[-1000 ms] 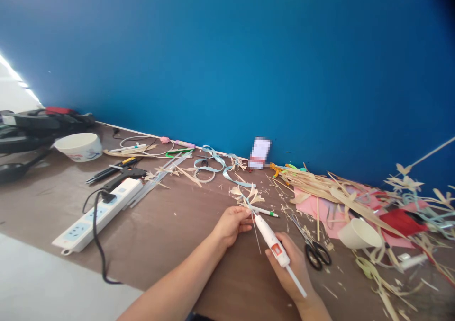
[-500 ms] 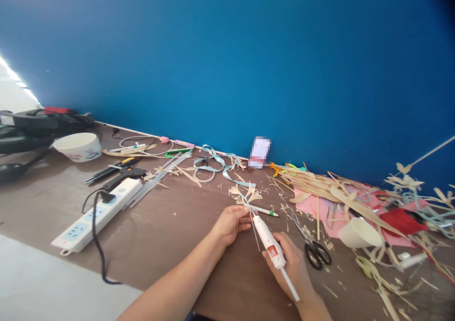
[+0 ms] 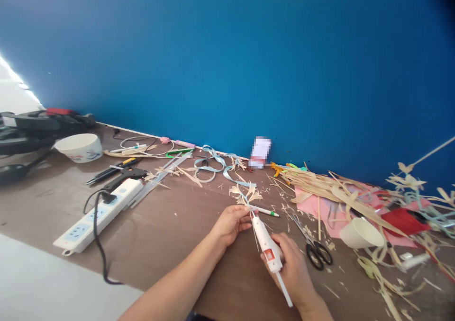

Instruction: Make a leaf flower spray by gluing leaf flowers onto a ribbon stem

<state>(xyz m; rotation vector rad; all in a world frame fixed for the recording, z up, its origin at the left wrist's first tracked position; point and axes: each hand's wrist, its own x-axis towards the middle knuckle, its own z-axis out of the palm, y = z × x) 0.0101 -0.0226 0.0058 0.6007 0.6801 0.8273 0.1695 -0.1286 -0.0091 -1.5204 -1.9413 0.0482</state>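
Note:
My right hand (image 3: 289, 264) is wrapped round a white hot glue gun (image 3: 266, 245), with a pale glue stick (image 3: 284, 289) jutting from its back end. The gun's tip points up and left, close to my left fingertips. My left hand (image 3: 232, 224) pinches a small straw flower (image 3: 245, 194) with pale splayed petals and a light blue strip at its middle. Whether the tip touches the flower I cannot tell. Just behind the gun's tip lies a white and green pen (image 3: 266, 211). Black-handled scissors (image 3: 316, 252) rest to the right of my right hand.
At left are a white power strip (image 3: 97, 217) with a black cord, clear glue sticks (image 3: 159, 179) and a white bowl (image 3: 80, 148). Straw strips (image 3: 320, 183), pink paper (image 3: 334, 231) and a tipped paper cup (image 3: 360, 232) lie at right. A blue wall (image 3: 227, 65) rises behind.
The back end of the glue gun has swung slightly left and the gun sits a little more upright. My left hand stays on the flower in the same place.

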